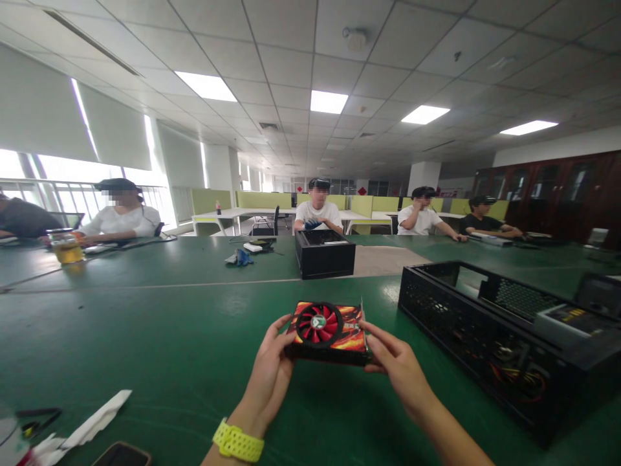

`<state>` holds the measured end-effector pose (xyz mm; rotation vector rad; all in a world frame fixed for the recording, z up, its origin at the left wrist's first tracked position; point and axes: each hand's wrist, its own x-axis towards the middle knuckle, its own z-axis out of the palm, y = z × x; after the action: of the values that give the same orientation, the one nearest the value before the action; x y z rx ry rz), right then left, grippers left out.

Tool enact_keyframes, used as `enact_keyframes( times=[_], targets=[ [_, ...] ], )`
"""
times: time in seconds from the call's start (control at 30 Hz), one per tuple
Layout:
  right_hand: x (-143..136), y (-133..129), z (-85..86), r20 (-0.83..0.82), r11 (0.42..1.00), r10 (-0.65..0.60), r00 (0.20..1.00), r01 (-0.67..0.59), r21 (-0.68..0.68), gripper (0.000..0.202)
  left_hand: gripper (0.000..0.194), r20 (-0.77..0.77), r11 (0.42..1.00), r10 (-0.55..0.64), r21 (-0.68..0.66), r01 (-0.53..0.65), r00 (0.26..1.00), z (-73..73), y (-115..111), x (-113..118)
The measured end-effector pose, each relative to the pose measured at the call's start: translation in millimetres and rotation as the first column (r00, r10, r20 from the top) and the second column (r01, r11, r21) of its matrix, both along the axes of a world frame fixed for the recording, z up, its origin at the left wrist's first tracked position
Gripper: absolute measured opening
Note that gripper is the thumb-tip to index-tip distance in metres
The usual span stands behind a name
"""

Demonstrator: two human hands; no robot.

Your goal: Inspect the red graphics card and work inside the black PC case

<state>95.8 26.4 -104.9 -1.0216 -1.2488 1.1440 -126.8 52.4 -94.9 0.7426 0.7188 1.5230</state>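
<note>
Between my two hands is a graphics card (350, 329), its red fan and flame-patterned shroud facing up, held above the green table (184, 349). My left hand (275, 349) grips its left end, thumb near the fan and fingers at the far side. At the right end, by the metal bracket, my right hand (392, 353) is closed on the card's edge. A yellow-green watch strap (237, 441) is around my left wrist. To the right lies an open black computer case (451, 330) with a power supply (570, 320) and coloured cables inside.
Across the table a person (319, 210) sits behind another black case (326, 257). Gloves (239, 257) lie left of that case. Further left stands a jar of yellow liquid (68, 247). White tissue (99, 417) and a phone (121, 455) are at the near left. Other people sit along the far side.
</note>
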Motion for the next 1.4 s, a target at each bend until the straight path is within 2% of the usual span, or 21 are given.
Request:
enact_keyframes(
  times=[0.1, 0.2, 0.27, 0.5, 0.73, 1.0, 1.23, 1.4],
  targets=[
    [-2.9, -1.8, 3.6, -0.088, 0.999, -0.036, 0.995, 0.032, -0.042, 0.075, 0.057, -0.007, 0.998, -0.049, -0.026, 0.049, 0.999, 0.5, -3.5, 2.0],
    [-2.8, -3.5, 5.3, -0.146, 0.998, -0.045, 0.988, 0.039, -0.039, 0.09, 0.061, -0.092, 0.992, -0.1, -0.091, 0.092, 0.991, 1.2, -5.1, 1.8],
    [-2.3, -3.6, 4.9, -0.161, 0.998, -0.051, 0.986, 0.045, -0.039, 0.094, 0.064, -0.154, 0.988, -0.13, -0.1, 0.116, 0.979, 2.0, -4.8, -0.5],
    [-1.1, 0.4, 0.2, -0.157, 0.997, -0.05, 0.986, 0.041, -0.058, 0.081, 0.067, -0.329, 0.986, -0.155, -0.104, 0.127, 0.932, 7.7, -3.5, -13.4],
    [1.0, 2.9, -3.7, -0.12, 0.989, -0.078, 0.99, 0.061, -0.133, 0.074, 0.049, -0.372, 0.979, -0.202, -0.11, 0.173, 0.906, 14.7, -9.0, -13.4],
    [6.0, 9.1, -7.4, -0.1, 0.986, -0.103, 0.99, 0.088, -0.141, 0.073, 0.064, -0.348, 0.962, -0.264, -0.163, 0.22, 0.899, 4.3, -5.0, -16.2],
    [6.4, 12.5, -11.7, -0.151, 0.987, -0.1, 0.984, 0.078, -0.142, 0.067, 0.072, -0.354, 0.972, -0.225, -0.139, 0.187, 0.908, 12.5, -12.8, -12.7],
    [4.6, 12.1, -10.0, -0.209, 0.987, -0.094, 0.973, 0.063, -0.151, 0.071, 0.076, -0.364, 0.975, -0.216, -0.126, 0.182, 0.906, 11.1, -11.1, -11.9]
  ],
)
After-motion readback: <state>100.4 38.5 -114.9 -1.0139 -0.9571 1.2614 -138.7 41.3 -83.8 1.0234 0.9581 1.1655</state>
